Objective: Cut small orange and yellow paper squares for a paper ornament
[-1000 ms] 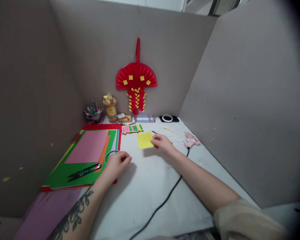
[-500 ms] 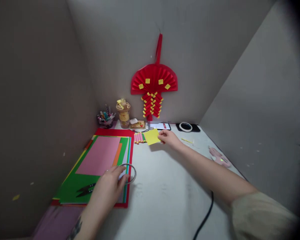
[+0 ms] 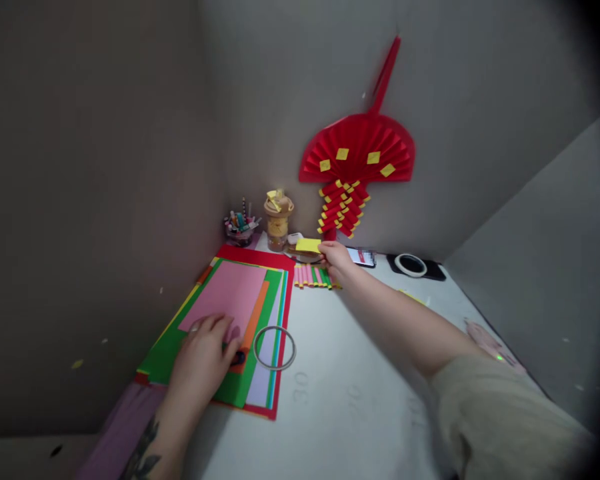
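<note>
My right hand (image 3: 334,257) is raised toward the back of the table, its fingers pinching the edge of a yellow paper square (image 3: 308,246). Below it lies a row of small pink and green paper rolls (image 3: 313,275) with yellow ends. My left hand (image 3: 205,350) hovers over or rests on the stack of coloured paper, with thumb and fingers apart. A black tool (image 3: 238,359), mostly hidden under this hand, shows beside the thumb. Close by, a thin metal ring (image 3: 275,348) lies across the right edge of the stack, apart from my hand.
A red fan decoration (image 3: 357,150) hangs on the back wall. Along the back stand a pen holder (image 3: 243,230) and a lidded cup (image 3: 278,223). Further right are a phone (image 3: 363,257), a roll of tape (image 3: 411,265) on a dark flat object, and a pink device (image 3: 487,343).
My right hand has lifted the yellow paper square up and away from the paper rolls. My left hand has moved left from the metal ring onto the black tool. The view has swung left.
</note>
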Demonstrator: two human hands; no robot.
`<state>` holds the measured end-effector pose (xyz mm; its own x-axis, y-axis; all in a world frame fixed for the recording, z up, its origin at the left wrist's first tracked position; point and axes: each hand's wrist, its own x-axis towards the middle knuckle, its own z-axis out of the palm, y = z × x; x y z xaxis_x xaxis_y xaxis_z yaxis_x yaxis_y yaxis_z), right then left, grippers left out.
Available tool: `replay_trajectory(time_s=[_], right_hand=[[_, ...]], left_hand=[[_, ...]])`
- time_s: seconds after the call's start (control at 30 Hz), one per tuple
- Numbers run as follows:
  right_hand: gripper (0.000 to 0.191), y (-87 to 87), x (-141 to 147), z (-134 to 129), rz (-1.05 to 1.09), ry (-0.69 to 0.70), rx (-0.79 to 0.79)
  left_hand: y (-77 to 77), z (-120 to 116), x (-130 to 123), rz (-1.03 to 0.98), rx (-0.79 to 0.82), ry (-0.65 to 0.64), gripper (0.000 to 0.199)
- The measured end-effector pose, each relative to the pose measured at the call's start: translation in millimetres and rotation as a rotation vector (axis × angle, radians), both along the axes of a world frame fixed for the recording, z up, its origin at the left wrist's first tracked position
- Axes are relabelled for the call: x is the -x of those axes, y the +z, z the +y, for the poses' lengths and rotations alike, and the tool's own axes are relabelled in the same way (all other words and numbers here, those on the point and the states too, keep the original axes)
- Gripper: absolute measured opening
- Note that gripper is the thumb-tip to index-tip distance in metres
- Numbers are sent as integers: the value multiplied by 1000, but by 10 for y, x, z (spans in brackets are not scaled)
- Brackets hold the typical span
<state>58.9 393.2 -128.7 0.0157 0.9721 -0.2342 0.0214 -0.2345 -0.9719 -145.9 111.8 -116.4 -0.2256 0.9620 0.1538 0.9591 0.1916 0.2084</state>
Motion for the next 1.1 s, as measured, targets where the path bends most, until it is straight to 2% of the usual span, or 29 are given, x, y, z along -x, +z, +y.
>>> replay_trajectory(time_s=[0.1, 0.2, 0.37, 0.53, 0.6, 0.67, 0.8, 0.9, 1.0, 1.1], right_hand=[[22, 58, 108, -312, 102, 226, -39], [28, 102, 201, -665, 56, 436, -125], [23, 71, 474, -1004, -47, 477, -206], [21, -16, 731, -1085, -219, 645, -70], [20, -35, 690, -1096, -246, 649, -43], [18, -39, 577, -1124, -162, 640, 39], [13, 11, 402, -1259, 206, 655, 419], [16, 61, 481, -1376, 376, 662, 593], [15, 82, 663, -1445, 378, 617, 659], [12, 110, 784, -1477, 255, 512, 605]], left_hand=[[-90, 57, -45, 22, 21, -2, 46], [-168, 138, -96, 32, 58, 33, 51], [-182, 192, -161, 105, 75, 92, 29], [-172, 138, -220, 144, 54, 68, 25], [-165, 126, -222, 144, 42, 77, 26], [-151, 131, -205, 123, 34, 94, 27], [-137, 167, -126, 42, 14, 143, 26], [-171, 182, -34, -45, -34, 161, 27], [-225, 185, 76, -161, -60, 198, 28], [-270, 192, 166, -233, -63, 226, 29]])
